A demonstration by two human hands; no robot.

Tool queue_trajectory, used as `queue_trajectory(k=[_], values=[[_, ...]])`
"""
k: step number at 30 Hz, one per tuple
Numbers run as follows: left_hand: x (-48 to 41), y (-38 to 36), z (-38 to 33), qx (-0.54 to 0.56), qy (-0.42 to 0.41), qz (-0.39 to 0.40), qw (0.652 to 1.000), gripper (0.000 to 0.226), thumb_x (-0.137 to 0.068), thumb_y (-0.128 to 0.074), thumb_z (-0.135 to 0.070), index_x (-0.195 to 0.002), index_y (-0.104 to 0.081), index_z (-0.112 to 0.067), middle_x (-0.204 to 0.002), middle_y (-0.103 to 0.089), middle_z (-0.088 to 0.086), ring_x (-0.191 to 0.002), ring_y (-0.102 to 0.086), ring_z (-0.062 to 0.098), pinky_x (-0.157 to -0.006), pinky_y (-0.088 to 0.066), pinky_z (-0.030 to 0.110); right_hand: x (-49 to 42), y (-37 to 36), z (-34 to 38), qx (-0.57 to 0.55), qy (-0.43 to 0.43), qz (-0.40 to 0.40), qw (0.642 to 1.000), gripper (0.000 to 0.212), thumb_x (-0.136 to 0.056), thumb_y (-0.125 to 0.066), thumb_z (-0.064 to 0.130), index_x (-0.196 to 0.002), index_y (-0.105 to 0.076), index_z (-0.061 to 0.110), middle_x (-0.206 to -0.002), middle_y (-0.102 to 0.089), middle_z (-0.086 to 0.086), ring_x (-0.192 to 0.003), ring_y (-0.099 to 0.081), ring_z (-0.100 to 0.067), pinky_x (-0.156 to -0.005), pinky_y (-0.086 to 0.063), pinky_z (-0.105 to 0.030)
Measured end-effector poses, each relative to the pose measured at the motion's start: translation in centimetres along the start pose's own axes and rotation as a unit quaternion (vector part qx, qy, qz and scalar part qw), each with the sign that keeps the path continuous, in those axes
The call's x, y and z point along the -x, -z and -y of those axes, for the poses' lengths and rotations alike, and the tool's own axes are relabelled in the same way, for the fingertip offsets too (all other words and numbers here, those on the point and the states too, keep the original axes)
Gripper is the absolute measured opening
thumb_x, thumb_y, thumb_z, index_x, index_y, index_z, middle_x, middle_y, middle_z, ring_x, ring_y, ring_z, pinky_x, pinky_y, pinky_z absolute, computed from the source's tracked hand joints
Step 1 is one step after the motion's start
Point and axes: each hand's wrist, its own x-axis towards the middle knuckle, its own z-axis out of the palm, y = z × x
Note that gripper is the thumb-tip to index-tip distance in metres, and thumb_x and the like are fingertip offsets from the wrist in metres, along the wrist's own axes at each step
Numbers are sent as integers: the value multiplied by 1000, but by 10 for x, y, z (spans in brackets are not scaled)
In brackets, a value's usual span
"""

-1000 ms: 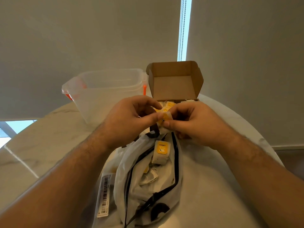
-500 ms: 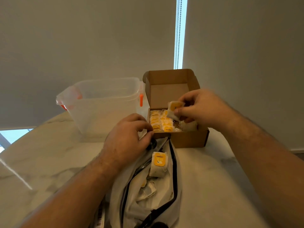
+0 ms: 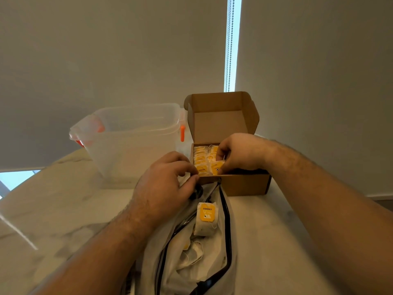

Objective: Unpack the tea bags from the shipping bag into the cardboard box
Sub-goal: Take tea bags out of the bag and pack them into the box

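- The right hand (image 3: pixel 240 154) has dropped from above the box to inside it. Its thumb and curled fingers pinch a tea bag (image 3: pixel 218 167), which now sits low at the near end of the rows instead of in the air.
- The left hand (image 3: pixel 163 184) has barely shifted. Its fingers are curled and its thumb tip pinches the top edge of the shipping bag (image 3: pixel 165 252), just beside the right hand.
- Under the right hand, rows of tea bags (image 3: pixel 201 155) stand packed on edge. They are small square sachets with yellow tags.
- The box (image 3: pixel 244 184) is plain brown cardboard with its flap lid upright beyond the right hand.
- The shipping bag is crumpled white plastic with a black strip round its mouth. A loose tea bag (image 3: pixel 206 218) lies in it below the left hand's fingertips.
- Left of the left hand stands a clear tub (image 3: pixel 131 145) with orange clips.
- Everything rests on a pale marbled table (image 3: pixel 63 209).
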Motion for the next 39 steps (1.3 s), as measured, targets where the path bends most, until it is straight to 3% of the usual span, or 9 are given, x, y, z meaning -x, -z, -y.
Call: queue_trajectory(k=[7,11,14,17,24,29,32,35,39], values=[[1,-1,0,-1,4,-2,1000,16,-92,-68,-37,-105,-75,-33,-106,-56,-23,-94,-56,-2,-78,-58,28,-2,-6,3,57,5,4,998,11,-89,-76,25,-95,-67,26,-98,-68,3,-90,-64,-13,-80,-57,-29],[1,-1,-1,3,6,-5,1000,17,-91,-68,-38,-105,-75,-33,-106,-57,-22,-93,-57,-2,-77,-59,28,3,-3,6,59,-9,-6,998,16,-87,-79,26,-86,-62,26,-93,-67,2,-85,-62,-12,-78,-57,-30],[1,-1,-1,4,5,-5,1000,18,-91,-67,-39,-105,-75,-33,-107,-57,-21,-92,-57,-2,-76,-59,28,11,0,7,30,-33,-17,999,18,-86,-81,30,-92,-65,24,-96,-68,2,-86,-64,-11,-72,-56,-26],[2,-1,-2,3,6,-5,1000,17,-91,-67,-39,-105,-75,-33,-106,-56,-22,-91,-57,-3,-76,-59,27,19,1,10,14,-69,-28,997,32,-84,-83,35,-107,-67,20,-102,-69,0,-91,-69,-15,-82,-62,-35],[3,0,-3,2,8,-4,1000,16,-92,-67,-37,-105,-75,-31,-107,-57,-20,-91,-57,-2,-77,-59,28,19,-2,14,-68,-108,-16,992,21,-90,-73,12,-110,-70,13,-109,-71,-10,-100,-73,-24,-92,-61,-45],[3,-1,-3,10,10,-10,1000,14,-92,-68,-34,-103,-75,-29,-106,-58,-19,-90,-60,1,-78,-60,29,14,-2,8,-344,-177,-26,922,15,-102,-55,8,-112,-66,5,-103,-76,-18,-90,-79,-27,-87,-64,-42],[3,-2,-3,18,9,-12,1000,11,-92,-69,-32,-101,-75,-29,-106,-58,-18,-89,-61,2,-78,-61,29,13,-2,9,-405,-189,-19,894,26,-104,-50,11,-125,-60,1,-111,-72,-20,-90,-77,-29,-78,-65,-36],[3,-2,-3,17,5,-10,1000,11,-93,-69,-32,-101,-75,-29,-107,-58,-17,-90,-61,3,-79,-60,29,10,-1,14,-461,-189,16,867,38,-103,-50,18,-140,-49,6,-122,-68,-23,-98,-75,-32,-86,-62,-40],[3,-2,-2,19,0,-13,1000,11,-93,-70,-30,-102,-75,-28,-107,-58,-16,-91,-62,4,-80,-60,29,9,0,19,-532,-176,47,827,41,-105,-45,24,-142,-46,7,-117,-72,-24,-93,-78,-33,-74,-64,-38]])
